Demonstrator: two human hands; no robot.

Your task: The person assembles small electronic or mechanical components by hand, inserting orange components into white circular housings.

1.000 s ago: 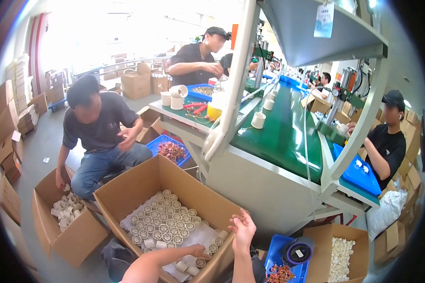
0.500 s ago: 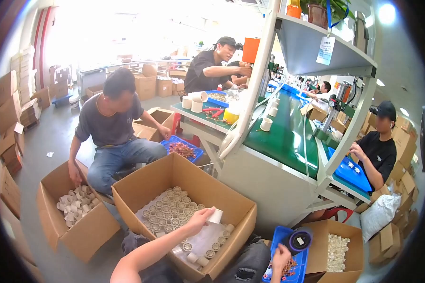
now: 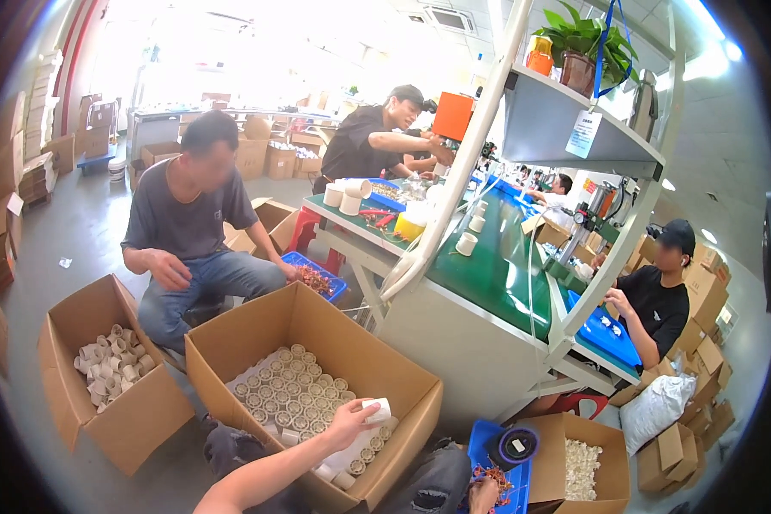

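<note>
My left hand is closed around a short white plastic cylinder, held above the large open carton. Inside that carton, rows of white round parts with patterned ends stand close together, and a few lie on their sides. Over at the lower right, my right hand reaches down into a blue tray among small red and copper-coloured wired parts. Its fingertips are hidden there, so whether it grips anything cannot be told. A black round container sits in the same tray.
Left of me is a carton of loose white cylinders, with a seated co-worker behind it. A carton of small cream pieces stands right of my tray. Ahead, the green conveyor and its white frame rise close by.
My right hand has lowered into the parts in the blue tray. My left hand still holds the cylinder. The seated co-worker's hand has lifted out of the left carton. The view has shifted.
</note>
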